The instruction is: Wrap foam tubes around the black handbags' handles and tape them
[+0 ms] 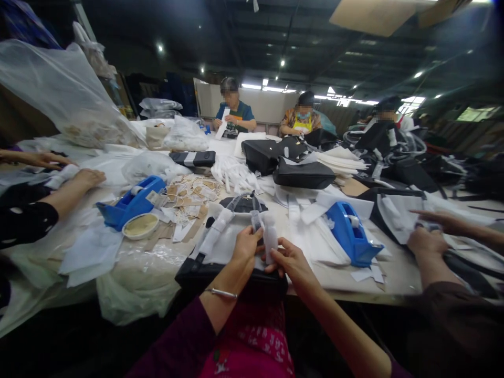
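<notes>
A black bag point(236, 276) lies at the table's front edge, its upper face covered with white wrapping and its handle pointing away from me. White foam point(216, 231) is wrapped round the left part of the handle. On the right part, a white foam strip point(270, 237) stands between my two hands. My left hand point(247, 245) has its fingers closed on the handle beside that strip. My right hand point(290, 261) pinches the strip's lower right edge between thumb and fingers.
Blue tape dispensers stand left point(134, 202) and right point(352, 236). A round dish point(140, 226) and a pile of tags point(189, 194) lie left. Black bags point(303, 173) and white strips point(236, 173) lie behind. Other people's hands work at far left point(90, 178) and right point(428, 242).
</notes>
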